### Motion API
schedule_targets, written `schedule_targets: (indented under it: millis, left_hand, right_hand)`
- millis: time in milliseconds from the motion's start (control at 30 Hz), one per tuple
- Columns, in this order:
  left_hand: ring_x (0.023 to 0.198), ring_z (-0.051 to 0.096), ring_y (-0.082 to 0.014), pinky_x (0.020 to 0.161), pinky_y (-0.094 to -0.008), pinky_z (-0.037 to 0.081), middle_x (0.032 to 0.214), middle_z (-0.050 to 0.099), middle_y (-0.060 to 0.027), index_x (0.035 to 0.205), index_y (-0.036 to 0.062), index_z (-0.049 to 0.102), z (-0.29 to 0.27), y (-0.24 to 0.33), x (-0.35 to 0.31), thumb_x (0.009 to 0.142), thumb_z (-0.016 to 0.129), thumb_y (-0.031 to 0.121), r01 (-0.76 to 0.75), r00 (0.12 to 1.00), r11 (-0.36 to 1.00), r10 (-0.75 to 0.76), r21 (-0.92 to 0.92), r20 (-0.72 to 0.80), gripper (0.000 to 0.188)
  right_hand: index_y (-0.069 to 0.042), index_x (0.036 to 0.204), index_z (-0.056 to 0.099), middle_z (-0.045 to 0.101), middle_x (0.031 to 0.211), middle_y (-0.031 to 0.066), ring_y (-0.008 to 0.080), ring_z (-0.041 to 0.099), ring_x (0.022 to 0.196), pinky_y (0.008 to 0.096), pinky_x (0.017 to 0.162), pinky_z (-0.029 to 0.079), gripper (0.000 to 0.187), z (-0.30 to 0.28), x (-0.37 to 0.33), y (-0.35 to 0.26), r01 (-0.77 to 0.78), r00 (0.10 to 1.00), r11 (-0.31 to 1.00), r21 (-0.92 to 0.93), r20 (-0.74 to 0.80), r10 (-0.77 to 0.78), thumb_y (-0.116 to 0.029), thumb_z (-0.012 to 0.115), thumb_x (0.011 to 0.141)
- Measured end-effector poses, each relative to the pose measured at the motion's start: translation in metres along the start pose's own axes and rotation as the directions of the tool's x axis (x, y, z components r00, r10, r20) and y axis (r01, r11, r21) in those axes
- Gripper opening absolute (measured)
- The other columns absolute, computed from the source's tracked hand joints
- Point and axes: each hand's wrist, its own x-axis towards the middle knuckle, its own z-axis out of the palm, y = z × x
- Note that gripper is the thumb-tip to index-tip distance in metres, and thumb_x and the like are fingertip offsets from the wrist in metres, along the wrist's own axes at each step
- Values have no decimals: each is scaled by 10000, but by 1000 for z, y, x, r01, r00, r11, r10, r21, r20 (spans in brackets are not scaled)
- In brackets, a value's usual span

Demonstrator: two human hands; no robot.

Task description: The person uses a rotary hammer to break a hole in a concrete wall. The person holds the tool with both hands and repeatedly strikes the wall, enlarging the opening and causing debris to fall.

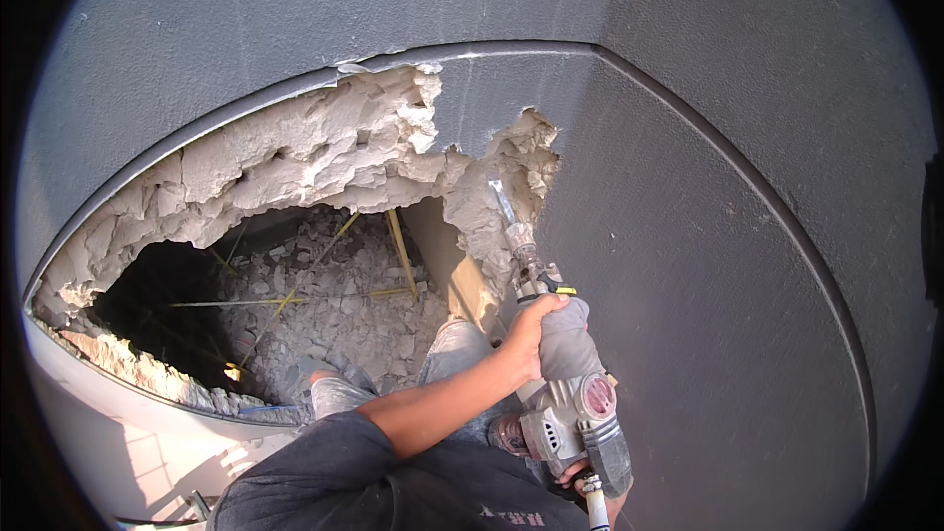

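Note:
Both my hands hold a grey demolition hammer [568, 339], dusty and angled up toward the wall. My left hand [527, 336] is wrapped round its front part, just behind the chuck. Low at the rear end, my right hand [575, 477] is closed on the tool, partly hidden by its body. The flat chisel [502, 202] reaches the broken masonry [492, 221] at the right end of the ragged opening; whether its tip touches cannot be made out. A white cable [596, 506] hangs by the rear grip.
Dark grey wall [688, 334] rises ahead and to the right, with a curved groove [777, 202] across it. Jagged pale masonry [295, 157] rims the opening. Rubble [334, 305] lies inside and below, crossed by yellowish strips [401, 254]. My legs [457, 359] are beside the rubble.

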Motion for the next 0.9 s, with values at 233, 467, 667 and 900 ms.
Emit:
schedule_targets:
  millis: [233, 467, 667, 900]
  left_hand:
    - [892, 718, -255, 817, -430, 604, 980, 720, -144, 1099, 31, 675, 12, -10, -78, 905, 706, 322, -226, 969, 969, 214, 98, 121, 351]
    - [820, 721, -261, 775, -431, 613, 958, 725, -153, 1083, 35, 676, 1, 22, -164, 901, 696, 326, -188, 968, 982, 183, 10, 169, 343]
    - [859, 721, -270, 807, -446, 611, 968, 722, -160, 1092, 30, 677, -22, 40, -162, 897, 691, 331, -189, 968, 982, 188, -6, 166, 359]
    - [890, 719, -286, 827, -484, 605, 1010, 722, -169, 1123, 34, 674, -47, 90, -106, 875, 718, 316, -129, 969, 990, 137, -51, 206, 378]
  right_hand:
    - [102, 961, 650, 688, 778, 163, 261, 693, 693, 372, 662, 557, 235, 33, -54, 2, 67, 996, 997, 32, -67, -65, -31, 688, 771]
    - [116, 911, 638, 665, 752, 188, 289, 682, 670, 392, 641, 547, 230, 76, -122, 1, 146, 978, 989, 27, -157, -140, -51, 683, 761]
    - [130, 908, 614, 616, 685, 168, 268, 618, 576, 408, 578, 531, 262, 100, -116, 9, 211, 962, 974, 88, -193, -191, -61, 706, 753]
    - [123, 924, 601, 609, 700, 183, 285, 614, 566, 413, 535, 520, 256, 118, -53, 42, 196, 958, 980, 25, -221, -185, -37, 706, 754]
